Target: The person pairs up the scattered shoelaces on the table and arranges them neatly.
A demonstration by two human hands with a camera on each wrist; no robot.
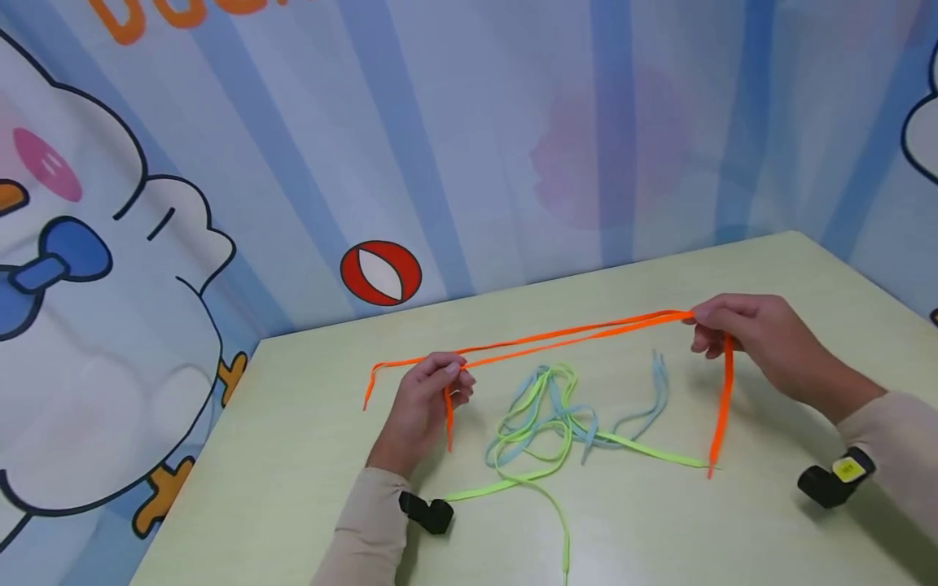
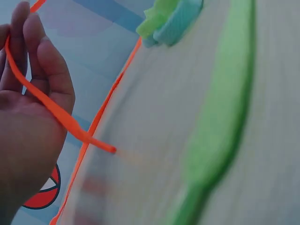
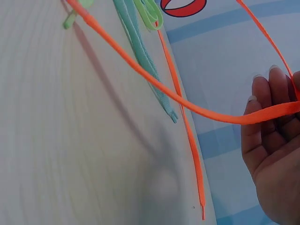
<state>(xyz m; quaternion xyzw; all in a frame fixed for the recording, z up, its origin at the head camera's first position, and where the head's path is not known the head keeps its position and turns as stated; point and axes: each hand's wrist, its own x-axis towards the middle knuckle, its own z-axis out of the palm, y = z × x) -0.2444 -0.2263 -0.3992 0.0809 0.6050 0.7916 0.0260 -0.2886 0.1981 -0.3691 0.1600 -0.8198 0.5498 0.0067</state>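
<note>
An orange shoelace (image 1: 721, 399) is stretched between both hands above the table. My left hand (image 1: 419, 403) pinches it near one end, and a short tail hangs below the fingers. At the right, my right hand (image 1: 765, 346) pinches the other part, with a longer tail dangling toward the tabletop. A second orange strand (image 3: 191, 136) lies along the table's far side in the right wrist view. Below the stretched lace, a yellow-green shoelace (image 1: 506, 484) and a light blue shoelace (image 1: 664, 391) lie in a loose tangle.
The pale table (image 1: 293, 456) has its far edge against a striped blue backdrop (image 1: 498, 163) with cartoon prints. A black camera (image 1: 432, 514) is strapped to the left wrist, and another black camera (image 1: 828, 484) to the right.
</note>
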